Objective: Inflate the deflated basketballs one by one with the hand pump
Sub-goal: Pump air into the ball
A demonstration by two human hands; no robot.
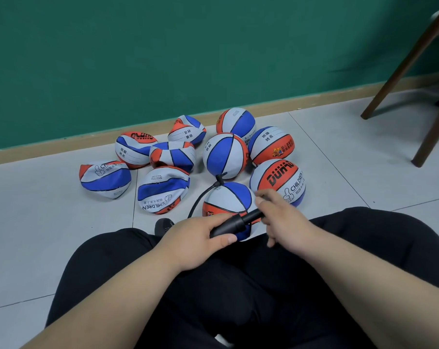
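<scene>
A black hand pump [234, 222] lies across my lap between my knees. My left hand [198, 238] grips its barrel. My right hand [281, 217] holds the handle end, fingers curled round it. A black hose [200, 197] loops from the pump up to the top of the nearest ball [226, 200], an orange, white and blue basketball sitting on the floor just beyond my hands. Several crumpled deflated balls [163, 190] lie to the left. Several round balls [224, 154] sit behind and to the right.
A grey tiled floor [49, 222] runs to a green wall [163, 59] with a tan skirting. Dark wooden chair legs [402, 71] stand at the far right. My black-trousered legs [263, 285] fill the foreground. A small dark object [163, 226] lies by my left knee.
</scene>
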